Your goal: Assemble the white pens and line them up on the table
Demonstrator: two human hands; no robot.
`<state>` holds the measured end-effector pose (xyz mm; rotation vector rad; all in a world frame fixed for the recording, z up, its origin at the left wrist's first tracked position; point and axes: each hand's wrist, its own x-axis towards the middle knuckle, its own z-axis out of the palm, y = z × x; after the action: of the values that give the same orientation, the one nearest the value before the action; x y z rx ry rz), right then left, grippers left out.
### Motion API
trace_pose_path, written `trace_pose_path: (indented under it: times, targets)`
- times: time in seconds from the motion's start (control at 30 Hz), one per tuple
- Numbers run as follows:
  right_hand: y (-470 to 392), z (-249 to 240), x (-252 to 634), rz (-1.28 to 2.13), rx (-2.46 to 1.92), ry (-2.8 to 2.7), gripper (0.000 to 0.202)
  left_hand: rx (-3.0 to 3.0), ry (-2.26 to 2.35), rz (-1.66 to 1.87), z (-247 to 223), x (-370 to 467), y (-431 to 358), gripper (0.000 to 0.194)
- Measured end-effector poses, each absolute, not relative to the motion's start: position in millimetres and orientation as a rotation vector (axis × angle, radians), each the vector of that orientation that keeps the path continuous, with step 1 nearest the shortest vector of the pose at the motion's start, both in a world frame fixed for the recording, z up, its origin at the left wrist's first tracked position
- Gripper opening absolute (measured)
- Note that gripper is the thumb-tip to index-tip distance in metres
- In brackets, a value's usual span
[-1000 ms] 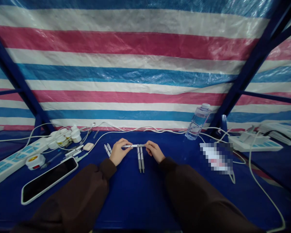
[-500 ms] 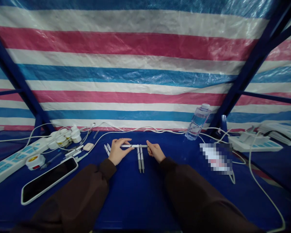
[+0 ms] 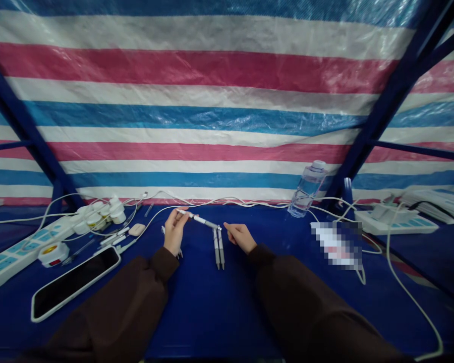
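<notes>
My left hand grips a white and grey pen near one end. The pen slants down to the right, its grey end by the tops of two pens that lie side by side on the blue table. More pens lie partly hidden under my left hand. Just right of the pair is my right hand, its index finger extended toward the pens and the other fingers curled, holding nothing that I can see.
A phone, a power strip and an earphone case are at the left. A water bottle stands at the back right, near a second power strip. Cables run along the back.
The held pen has gone from level to slanted, with its left end raised. My left hand has moved left and turned upright. My right hand has come off the pen's right end.
</notes>
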<state>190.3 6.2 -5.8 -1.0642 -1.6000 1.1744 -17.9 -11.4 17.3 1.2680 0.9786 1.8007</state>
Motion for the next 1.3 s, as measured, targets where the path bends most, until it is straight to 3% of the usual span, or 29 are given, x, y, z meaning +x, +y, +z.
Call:
trace_pose_path:
  times: [0.17, 0.47, 0.67, 0.87, 1.07, 1.3]
  targets:
    - [6.4, -6.5, 190.0, 1.209, -1.071, -1.559, 0.05, 1.232, 0.947, 1.804, 15.3, -19.0, -10.6, 0.048]
    - [10.4, -10.2, 190.6, 1.277, -1.075, -1.415, 0.053, 1.407, 1.127, 1.723, 21.3, -15.8, -16.1, 0.03]
    - [10.0, -9.8, 190.3, 1.276, -1.07, -1.408, 0.053, 1.441, 1.138, 1.689, 20.5, -14.0, -16.8, 0.041]
    - [10.0, -9.7, 190.1, 1.276, -1.08, -1.406, 0.054, 1.477, 1.131, 1.646, 18.7, -13.7, -16.9, 0.036]
    - [9.6, -8.8, 189.6, 1.283, -1.088, -1.384, 0.054, 1.45, 1.096, 1.665, 16.9, -12.8, -15.3, 0.053]
    - [11.3, -11.4, 190.6, 1.285, -1.083, -1.391, 0.054, 1.437, 1.099, 1.682, 16.3, -12.9, -14.3, 0.045]
